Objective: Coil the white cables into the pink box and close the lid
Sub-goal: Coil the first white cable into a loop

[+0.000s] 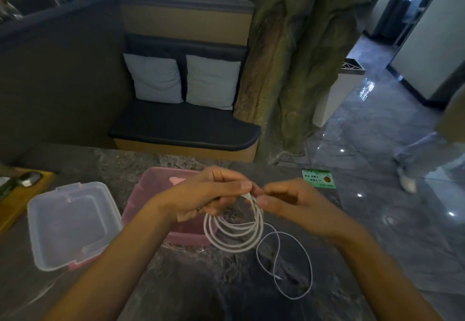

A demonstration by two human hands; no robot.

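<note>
A white cable [234, 235] hangs in several loops from my hands, just above the marble table. My left hand [208, 195] pinches the top of the coil, and my right hand [286, 202] grips the cable end right beside it. A thinner white cable [289, 268] lies loose on the table below my right hand, in a wide twisted loop. The pink box [151, 182] stands open behind my left hand and is partly hidden by it. Its clear lid [68, 222] lies flat to the left of the box.
A wooden tray [22, 195] with metal items sits at the far left edge. A green card [319, 178] lies near the table's right corner. Beyond the table are a cushioned bench with two pillows and a tree trunk. A person's legs [422, 159] stand on the shiny floor at right.
</note>
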